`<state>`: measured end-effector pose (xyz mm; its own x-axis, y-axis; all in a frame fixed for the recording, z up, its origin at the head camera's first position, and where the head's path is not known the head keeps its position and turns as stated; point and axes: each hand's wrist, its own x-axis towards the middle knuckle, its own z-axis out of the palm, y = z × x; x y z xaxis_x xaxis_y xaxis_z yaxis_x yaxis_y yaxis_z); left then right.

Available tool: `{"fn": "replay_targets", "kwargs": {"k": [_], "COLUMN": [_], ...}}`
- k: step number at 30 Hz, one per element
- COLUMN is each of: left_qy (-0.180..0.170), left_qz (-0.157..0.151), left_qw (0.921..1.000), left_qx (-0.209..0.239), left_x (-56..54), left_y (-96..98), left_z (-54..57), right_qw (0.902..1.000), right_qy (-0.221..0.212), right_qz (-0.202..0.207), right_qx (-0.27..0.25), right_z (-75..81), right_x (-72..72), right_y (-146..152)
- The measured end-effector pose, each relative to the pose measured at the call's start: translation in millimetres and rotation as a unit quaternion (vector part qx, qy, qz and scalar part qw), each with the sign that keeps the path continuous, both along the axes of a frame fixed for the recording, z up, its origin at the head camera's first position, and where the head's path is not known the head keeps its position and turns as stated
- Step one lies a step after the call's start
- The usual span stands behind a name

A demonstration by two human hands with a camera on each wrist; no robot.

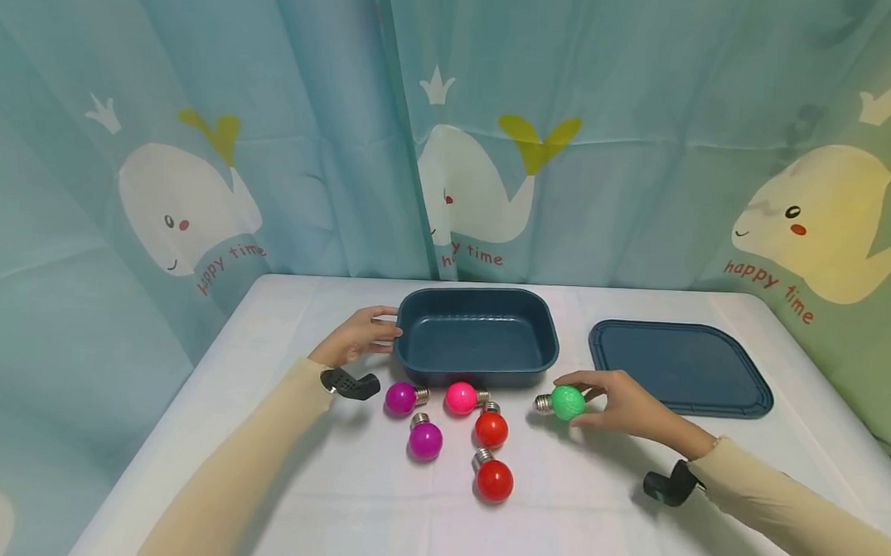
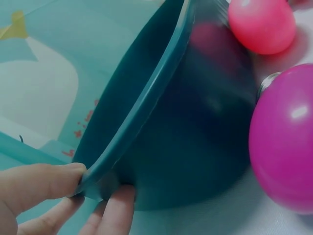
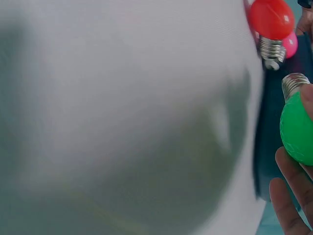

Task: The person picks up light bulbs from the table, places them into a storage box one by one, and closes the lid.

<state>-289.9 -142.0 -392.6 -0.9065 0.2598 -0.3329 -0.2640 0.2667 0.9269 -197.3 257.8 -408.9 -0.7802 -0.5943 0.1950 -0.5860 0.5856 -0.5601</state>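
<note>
My right hand (image 1: 619,402) holds a green light bulb (image 1: 568,403) by its globe, between thumb and fingers, with the metal screw base pointing left. In the right wrist view the same green bulb (image 3: 298,129) shows at the right edge, fingers beside it. At the left end of a dark blue rectangular container (image 1: 476,373), my left hand (image 1: 361,336) grips the rim. The left wrist view shows the fingertips (image 2: 122,200) against the container's outer wall just under the rim.
In front of the container lie purple bulbs (image 1: 400,399) (image 1: 425,440), a pink bulb (image 1: 461,398) and red bulbs (image 1: 491,430) (image 1: 495,482). A flat dark blue lid (image 1: 680,367) lies at the right on the white table (image 1: 361,506). A whale-print curtain (image 1: 332,140) hangs behind.
</note>
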Motion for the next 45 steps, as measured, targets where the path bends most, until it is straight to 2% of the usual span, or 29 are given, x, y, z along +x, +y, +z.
{"fn": "replay_targets", "kwargs": {"k": [8, 14, 24, 34, 45], "left_qy": [0.008, 0.008, -0.005, -0.007, -0.004], "left_qz": [-0.012, -0.020, -0.008, 0.001, -0.001], "left_qw": [0.9998, 0.9995, 0.9994, 0.9994, 0.9995], "left_qx": [0.013, 0.021, 0.032, 0.033, 0.032], "left_x": [1.5, 4.2, 5.4, 6.8, 5.5], "left_y": [-3.8, -7.0, -6.5, -4.5, -4.4], "left_z": [-1.8, -1.9, -4.2, -3.5, -5.7], "right_qw": [0.9992, 0.9976, 0.9964, 0.9967, 0.9982], "right_qy": [-0.010, -0.001, 0.015, 0.027, 0.013], "right_qz": [-0.012, -0.014, -0.013, -0.020, -0.004], "right_qx": [0.036, 0.067, 0.082, 0.074, 0.058], "right_z": [33.6, 58.6, 94.7, 115.5, 118.0], "right_x": [-5.5, -13.3, -29.5, -50.2, -81.2], "right_y": [3.7, 3.4, -8.0, -22.4, -52.8]}}
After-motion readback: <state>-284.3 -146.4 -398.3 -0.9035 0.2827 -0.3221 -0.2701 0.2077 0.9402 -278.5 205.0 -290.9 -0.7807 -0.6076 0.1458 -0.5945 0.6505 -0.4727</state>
